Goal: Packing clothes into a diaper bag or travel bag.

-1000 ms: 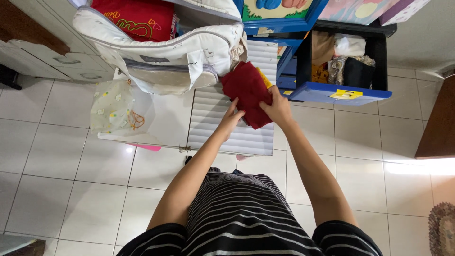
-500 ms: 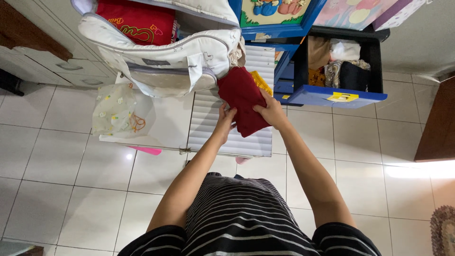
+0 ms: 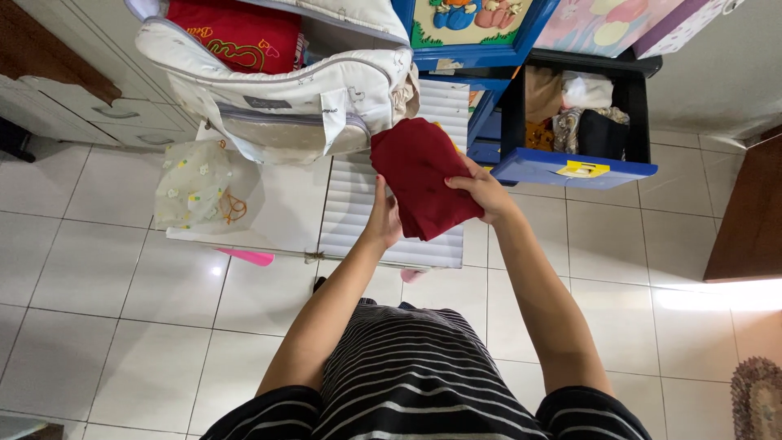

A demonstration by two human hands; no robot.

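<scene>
— Two hands are seen on one folded dark red cloth, which is held above the white slatted board. How is it gripped?

— The left hand is pressed flat against the cloth's left edge, fingers extended and only lightly curled. The right hand is closed over the right edge, thumb on top, fingers tucked under. The cloth is thus pinched between both, just right of the white padded bag.

— What room is left around the cloth?

— Its upper left corner is almost touched by the bag's lower edge (whether contact is made cannot be told). To the right of the cloth, one open blue drawer juts out, with its front edge near the right hand; several folded clothes are packed inside. Below the cloth, bare slats and then white floor tiles are left open.

— And farther left of the cloth?

— One clear plastic bag with a small printed pattern is lain on a white sheet, well apart from the cloth. One pink strip is seen sticking out under that sheet's lower edge.
</scene>
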